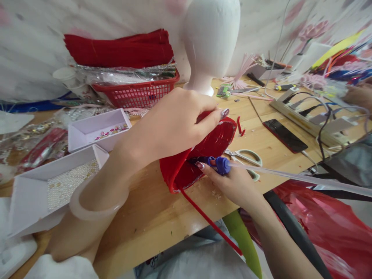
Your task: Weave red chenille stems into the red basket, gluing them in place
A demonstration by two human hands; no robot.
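My left hand (186, 120) is closed over the upper edge of a hollow red fabric piece (223, 133), holding it tilted above the table. Its open side faces me, and a pale line runs along the rim. A thin red fuzzy strip (212, 223) trails from its lower edge past the table's front. In my right hand (232, 182) is a blue hot glue gun (222, 165), its nose inside the red piece and its tip hidden. A long clear glue stick (293, 176) juts from its back toward the right. Scissors (250, 157) lie just behind my right hand.
At left stand a white box of pearl beads (26, 193) and a white box of gems (84, 131). Behind are a red basket (133, 93) and a white mannequin head (213, 35). A phone (285, 135) and power strip (305, 120) lie right; another person's hand (360, 95) shows there.
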